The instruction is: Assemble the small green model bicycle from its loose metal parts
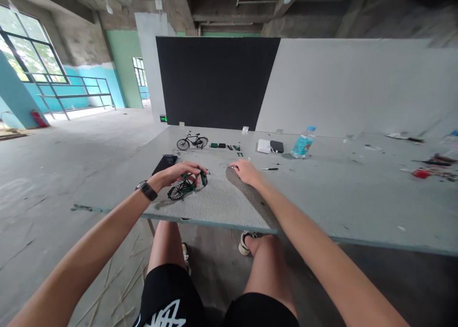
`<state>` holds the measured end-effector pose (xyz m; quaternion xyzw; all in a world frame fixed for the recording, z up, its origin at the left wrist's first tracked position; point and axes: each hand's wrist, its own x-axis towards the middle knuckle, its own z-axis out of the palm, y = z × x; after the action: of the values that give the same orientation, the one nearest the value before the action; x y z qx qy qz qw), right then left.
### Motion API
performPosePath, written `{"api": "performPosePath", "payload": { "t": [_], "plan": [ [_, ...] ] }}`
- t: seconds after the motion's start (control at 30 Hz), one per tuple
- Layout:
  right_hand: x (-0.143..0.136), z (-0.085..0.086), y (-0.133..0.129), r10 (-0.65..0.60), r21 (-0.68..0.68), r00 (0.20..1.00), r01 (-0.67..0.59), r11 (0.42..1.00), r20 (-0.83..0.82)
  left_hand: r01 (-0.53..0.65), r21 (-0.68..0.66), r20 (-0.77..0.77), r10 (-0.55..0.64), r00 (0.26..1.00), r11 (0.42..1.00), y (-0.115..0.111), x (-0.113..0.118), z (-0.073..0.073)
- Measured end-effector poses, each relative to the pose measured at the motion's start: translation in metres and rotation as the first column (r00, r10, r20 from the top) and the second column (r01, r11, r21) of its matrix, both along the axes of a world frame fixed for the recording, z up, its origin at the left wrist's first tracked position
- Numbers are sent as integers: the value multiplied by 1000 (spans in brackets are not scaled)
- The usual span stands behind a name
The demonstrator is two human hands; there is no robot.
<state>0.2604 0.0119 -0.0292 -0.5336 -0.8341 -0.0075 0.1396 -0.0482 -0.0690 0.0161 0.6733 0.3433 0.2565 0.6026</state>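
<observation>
My left hand [185,171] is closed round the upper part of a small green model bicycle [182,188], which rests on the grey table [222,198] with its spoked wheel toward the lower left. Further right, my right hand [244,170] touches the tabletop with its fingers pressed together; whatever is between the fingertips is too small to name. Behind my left hand stands a black model bicycle [192,141]. Small green and black parts [218,146] lie in a row to its right. A thin dark tool [270,169] lies just right of my right hand.
A dark phone [165,164] lies by my left wrist. White and dark cases [264,146] and a blue bottle [302,143] stand at the back. At the far right are a red item [421,173] and scattered tools. The table's front edge is above my knees.
</observation>
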Motion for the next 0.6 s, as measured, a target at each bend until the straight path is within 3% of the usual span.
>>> {"api": "performPosePath", "payload": {
  "t": [0.17, 0.3, 0.4, 0.47, 0.6],
  "plan": [
    [0, 0, -3, -27, -17, 997, 26, 1000, -79, -25, -65, 26, 26, 999, 998, -3, 1, 0],
    [-9, 9, -9, -2, 33, 962, 12, 999, -272, -34, -70, 0, 34, 999, 997, -5, 7, 2],
    [-28, 23, -24, 148, 89, 879, -120, 989, -454, -41, -67, 22, 42, 999, 997, -6, 10, 1],
    [-46, 33, -37, 257, 137, 776, -219, 966, -576, -51, -92, 28, 53, 998, 994, -6, 10, -1],
    [-80, 49, -58, 406, 116, 636, -446, 887, -656, -95, -114, 20, 98, 995, 989, -5, 10, -3]
  ]
}}
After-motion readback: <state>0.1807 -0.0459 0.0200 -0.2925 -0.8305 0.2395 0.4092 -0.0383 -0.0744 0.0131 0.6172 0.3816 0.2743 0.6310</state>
